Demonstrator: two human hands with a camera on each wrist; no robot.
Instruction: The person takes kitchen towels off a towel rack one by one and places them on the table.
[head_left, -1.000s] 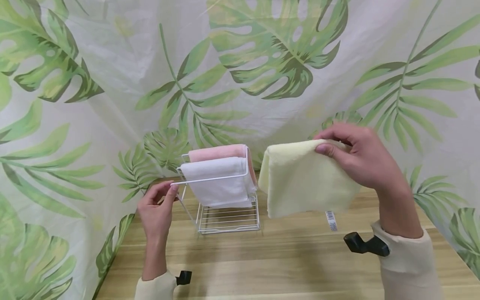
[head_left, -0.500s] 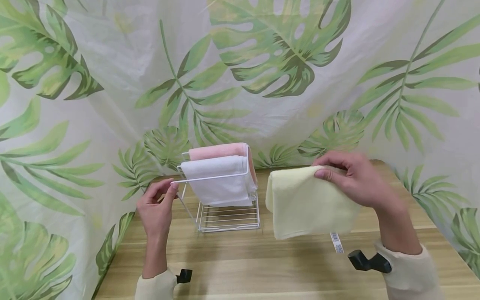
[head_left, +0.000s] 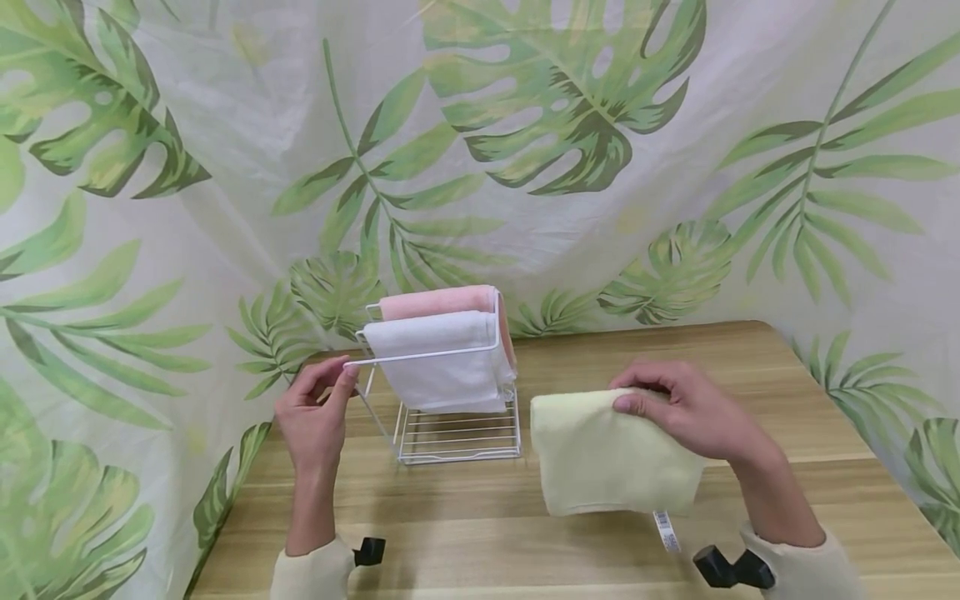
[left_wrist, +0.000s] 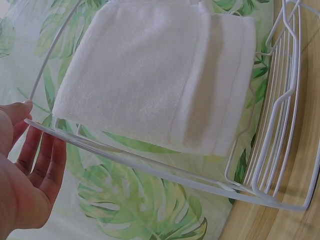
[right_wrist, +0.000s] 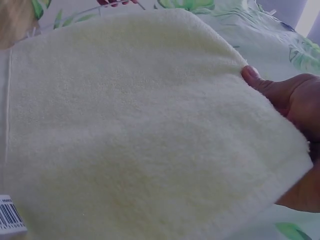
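My left hand pinches the front left corner of a white wire towel rack between thumb and fingers. In the left wrist view the thumb lies on one side of the rack's bent wire. A pink towel hangs over the rear bar, and a white towel drapes over the bar in front of it. To the right of the rack, my right hand grips the top fold of a pale yellow towel. It hangs folded, with a white barcode tag below its lower edge.
The rack stands on a wood-grain table, whose back edge meets a leaf-patterned curtain. Black camera mounts sit on both wrists. The rack's front top bar carries no towel.
My right hand has lowered the yellow towel toward the table, nearer to me. The left hand keeps its pinch on the rack, and the two hung towels stay in place.
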